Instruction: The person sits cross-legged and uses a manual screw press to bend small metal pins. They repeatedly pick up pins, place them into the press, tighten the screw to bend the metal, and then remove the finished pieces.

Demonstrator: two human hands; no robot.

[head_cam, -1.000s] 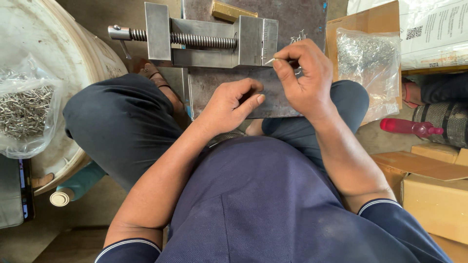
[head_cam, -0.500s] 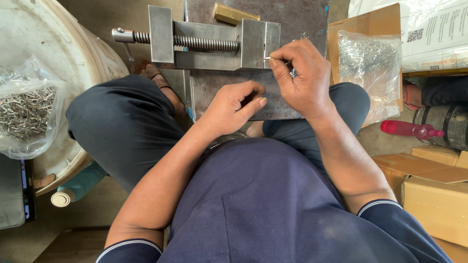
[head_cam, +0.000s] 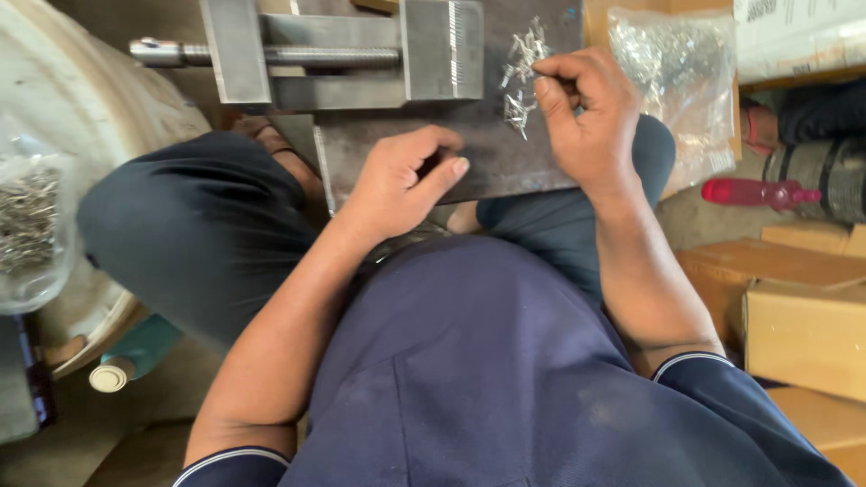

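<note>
**Hand positions at the vise plate**

The right hand point(head_cam: 586, 122) rests on the dark steel plate point(head_cam: 492, 167) that lies across the person's lap. Its fingers point(head_cam: 552, 95) are curled down onto a small scatter of metal pins point(head_cam: 521, 77) lying on the plate just right of the vise; whether a pin is actually pinched between the fingertips cannot be told, since the curled fingers hide the contact.

The left hand point(head_cam: 401, 180) sits at the near edge of the same plate, well apart from the pins. Its fingers are loosely clenched, thumb extended along the index finger, and no object shows inside the grip.

The machine vise point(head_cam: 361, 50) stands at the far side of the plate (its lead screw point(head_cam: 271, 56) runs to the left, and the serrated jaw block faces the pins). The jaws stand apart, with nothing visible between them.

Surroundings:
- A clear plastic bag of small metal parts point(head_cam: 672, 63) leans in a cardboard box to the right of the plate.
- A second clear bag of pins point(head_cam: 32, 221) lies on a pale round drum at the left.
- A red-handled tool point(head_cam: 753, 192) lies on the floor at the right, beside stacked cardboard boxes point(head_cam: 803, 316).
</note>
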